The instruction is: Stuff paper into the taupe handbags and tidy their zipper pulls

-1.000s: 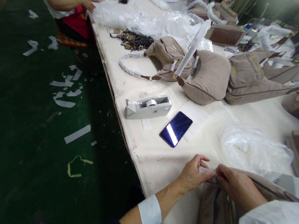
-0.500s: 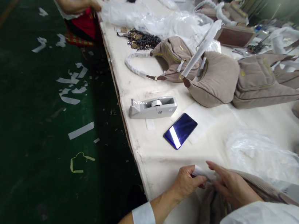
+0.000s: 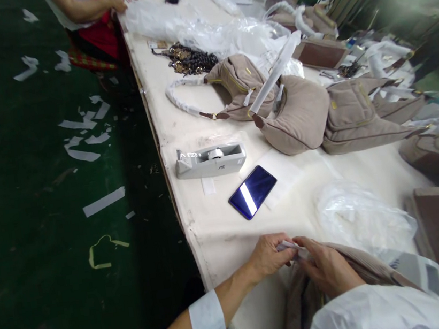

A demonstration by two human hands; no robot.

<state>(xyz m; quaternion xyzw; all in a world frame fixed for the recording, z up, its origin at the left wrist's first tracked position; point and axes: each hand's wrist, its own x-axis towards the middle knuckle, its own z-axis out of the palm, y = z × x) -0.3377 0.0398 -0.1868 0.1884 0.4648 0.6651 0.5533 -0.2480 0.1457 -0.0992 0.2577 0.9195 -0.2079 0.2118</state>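
hands meet on a white strip, its ends out of sight

the left hand (image 3: 270, 255) pinches a white strip (image 3: 285, 245) between thumb and fingers. the right hand (image 3: 330, 269) meets it from the other side, fingertips at the strip; whether they grip it or only touch it i cannot tell, and the strip's ends are lost among the fingers. just below lies a taupe bag (image 3: 299, 310), half hidden by the right hand and cut off by the lower edge. white sheeting (image 3: 364, 310) covers the right forearm, also cut off. a pale band (image 3: 208, 322) wraps the left forearm.

beyond the hands, on the tabletop (image 3: 228, 233), lie a phone (image 3: 253, 192) and a grey dispenser (image 3: 211, 161), whose small mark is too blurred to read. clear plastic (image 3: 364, 215) is heaped to the right; a grey object (image 3: 417, 268) behind the bag shows only in part. farther off, shoulder bags (image 3: 298, 116) overlap one another. at the far left end, a co-worker's hands (image 3: 117, 0) are too small to make out.
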